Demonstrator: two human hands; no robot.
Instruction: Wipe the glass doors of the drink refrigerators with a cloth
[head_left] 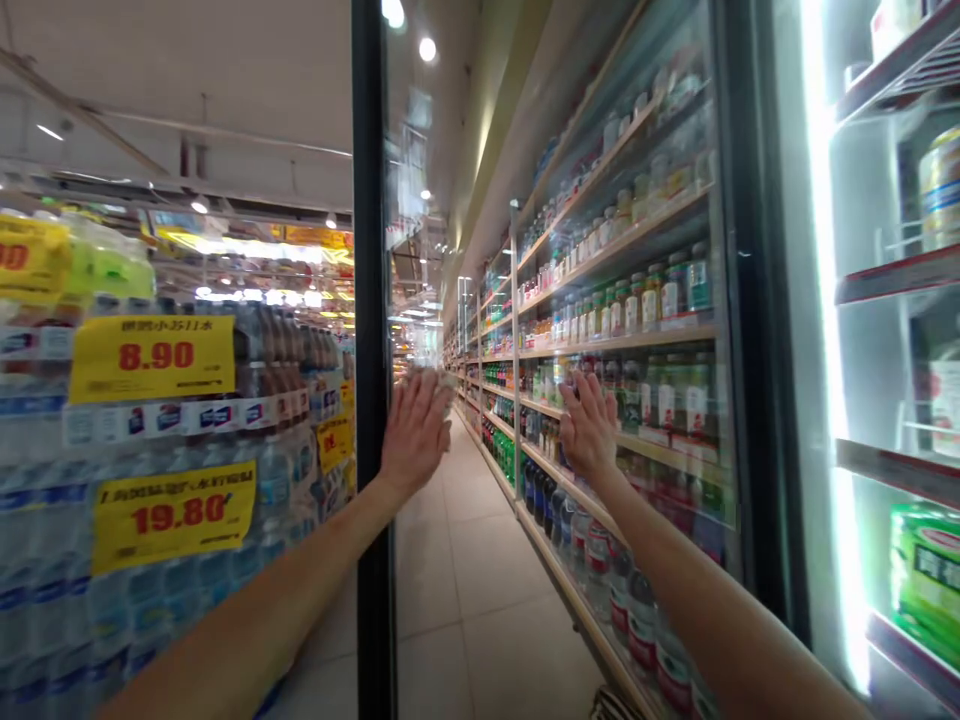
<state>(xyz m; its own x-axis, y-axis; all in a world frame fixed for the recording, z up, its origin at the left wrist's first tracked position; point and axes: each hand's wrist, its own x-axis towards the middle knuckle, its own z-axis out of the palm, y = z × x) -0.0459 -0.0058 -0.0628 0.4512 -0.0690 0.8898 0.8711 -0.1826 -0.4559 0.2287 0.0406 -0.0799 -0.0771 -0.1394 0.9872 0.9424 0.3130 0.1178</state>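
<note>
A glass door [480, 560] with a dark frame [373, 250] stands swung open in front of me. My left hand [416, 430] lies against the glass beside the frame's left upright, fingers stretched out. A pale patch shows at its fingertips; whether it is a cloth or a reflection I cannot make out. Farther right, my right hand [590, 425] reaches to the same pane with its fingers apart and slightly bent. No object shows in it. Both arms are extended forward.
At right is a lit cooler with shelves [896, 275], cans and a green pack [926, 565]. Stacked bottled drinks [274, 475] with yellow price signs [154, 358] stand at left. Through the glass appear a tiled aisle [495, 600] and shelves of bottles [637, 305].
</note>
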